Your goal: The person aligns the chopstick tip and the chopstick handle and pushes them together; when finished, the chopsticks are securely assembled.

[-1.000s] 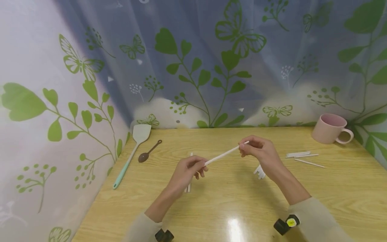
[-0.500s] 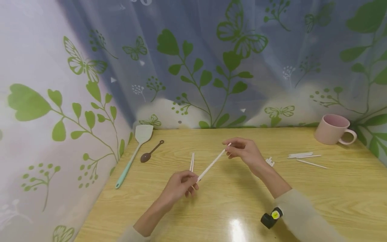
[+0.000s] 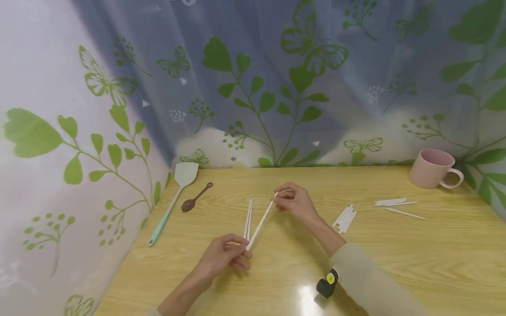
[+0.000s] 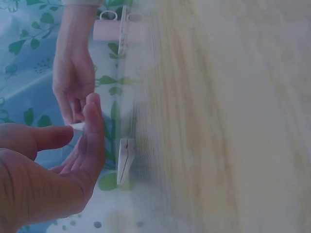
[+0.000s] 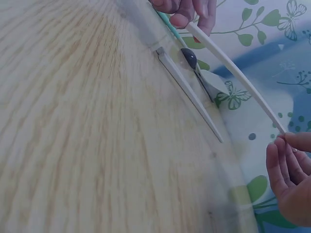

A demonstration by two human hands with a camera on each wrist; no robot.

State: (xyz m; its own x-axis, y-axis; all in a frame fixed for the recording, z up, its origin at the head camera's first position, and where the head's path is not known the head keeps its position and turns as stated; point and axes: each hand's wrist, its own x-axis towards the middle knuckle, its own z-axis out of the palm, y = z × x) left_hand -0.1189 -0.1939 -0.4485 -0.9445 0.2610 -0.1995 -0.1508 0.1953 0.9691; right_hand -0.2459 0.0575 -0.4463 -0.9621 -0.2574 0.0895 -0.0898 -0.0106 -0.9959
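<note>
Both hands hold a long white chopstick [image 3: 262, 223], slanting above the table. My left hand [image 3: 225, 254] pinches its near end between thumb and fingers. The far, thinner end is pinched in the fingertips of my right hand [image 3: 294, 202]. Just beyond the left fingers, two white chopsticks [image 3: 248, 219] lie close together on the table; the held one overlaps their near ends in the head view. The right wrist view shows the held chopstick [image 5: 238, 73] along its whole length between the hands, with the lying chopsticks [image 5: 189, 94] below it.
On the wooden table [image 3: 284, 276], several short white sticks [image 3: 345, 218] lie bunched right of my right hand, and more thin white sticks [image 3: 390, 202] farther right. A pink mug [image 3: 431, 169] stands back right. A spatula [image 3: 170, 213] and brown spoon [image 3: 189, 205] lie left.
My right hand has moved left and my left hand left and nearer, so the chopstick has swung steeper beside the lying ones. The bunched short sticks have come into full view.
</note>
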